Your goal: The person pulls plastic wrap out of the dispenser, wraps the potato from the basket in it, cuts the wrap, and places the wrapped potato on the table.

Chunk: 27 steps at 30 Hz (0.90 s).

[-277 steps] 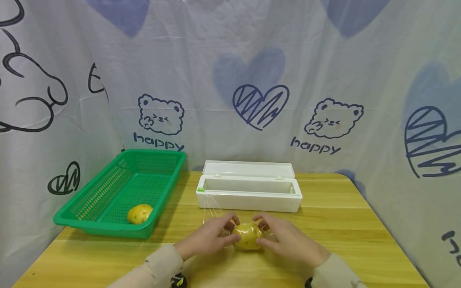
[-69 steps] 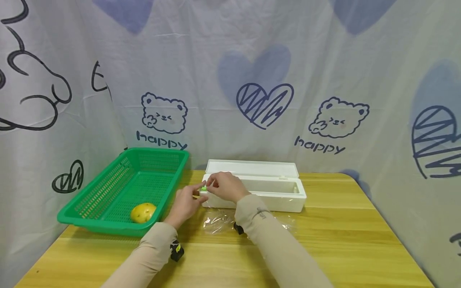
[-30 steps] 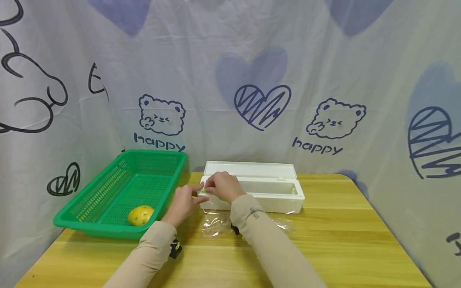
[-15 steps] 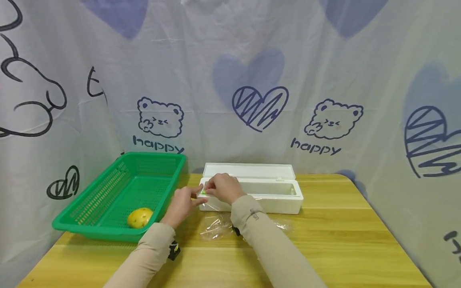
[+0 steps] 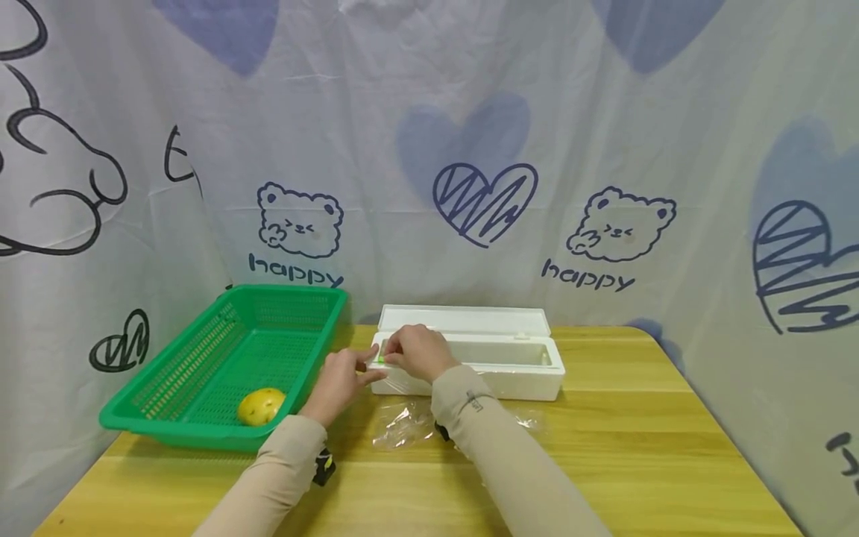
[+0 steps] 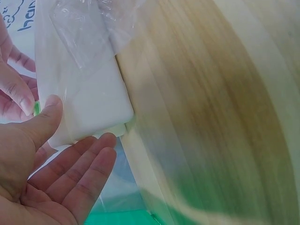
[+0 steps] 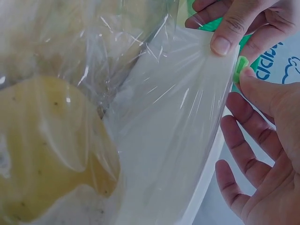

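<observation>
white box (image 5: 517, 382), green tab (image 7: 240, 69), speckled yellow potato (image 7: 33, 140)

Yellow potato (image 7: 51, 154) at 8 o'clock, seen through crinkled clear film (image 7: 126, 47). White box (image 7: 168, 131) at centre, film stretched over its wall in creases. Green slider (image 7: 240, 69) at 2 o'clock, touched by right hand (image 7: 283, 176) at 4 o'clock. Box edge touched by thumb of left hand (image 7: 244, 18) between 1 and 2 o'clock.

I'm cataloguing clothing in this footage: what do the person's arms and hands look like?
Both sleeves are beige; the right bears small dark lettering, illegible here. Each wrist carries a black device, the left one with a yellow mark. The left hand and right hand wear no gloves.
</observation>
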Tool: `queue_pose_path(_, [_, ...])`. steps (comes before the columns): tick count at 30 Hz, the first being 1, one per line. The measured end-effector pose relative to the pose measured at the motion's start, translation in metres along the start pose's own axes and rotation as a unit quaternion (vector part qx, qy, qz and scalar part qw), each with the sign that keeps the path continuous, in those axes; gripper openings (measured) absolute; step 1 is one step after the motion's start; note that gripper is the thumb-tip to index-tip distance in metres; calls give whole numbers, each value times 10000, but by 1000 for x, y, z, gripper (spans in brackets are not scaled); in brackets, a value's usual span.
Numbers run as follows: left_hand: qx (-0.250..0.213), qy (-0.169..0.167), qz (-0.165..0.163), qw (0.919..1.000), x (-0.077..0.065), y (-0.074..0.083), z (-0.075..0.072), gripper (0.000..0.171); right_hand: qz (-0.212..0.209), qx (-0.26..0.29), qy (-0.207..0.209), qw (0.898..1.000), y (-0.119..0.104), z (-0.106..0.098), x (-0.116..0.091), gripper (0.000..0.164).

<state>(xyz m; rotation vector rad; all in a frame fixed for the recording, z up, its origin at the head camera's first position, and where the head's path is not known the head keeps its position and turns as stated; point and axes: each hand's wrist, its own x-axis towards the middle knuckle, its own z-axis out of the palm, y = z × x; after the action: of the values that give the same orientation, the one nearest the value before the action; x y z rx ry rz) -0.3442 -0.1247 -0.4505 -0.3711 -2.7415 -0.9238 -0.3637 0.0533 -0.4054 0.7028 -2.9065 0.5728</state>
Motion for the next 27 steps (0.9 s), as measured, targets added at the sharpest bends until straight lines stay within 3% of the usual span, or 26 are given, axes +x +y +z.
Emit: queue_pose_path(27, [-13,67,14,10000,1,-6,1,54,-46,-49,76,9999,-2,1,-2,11])
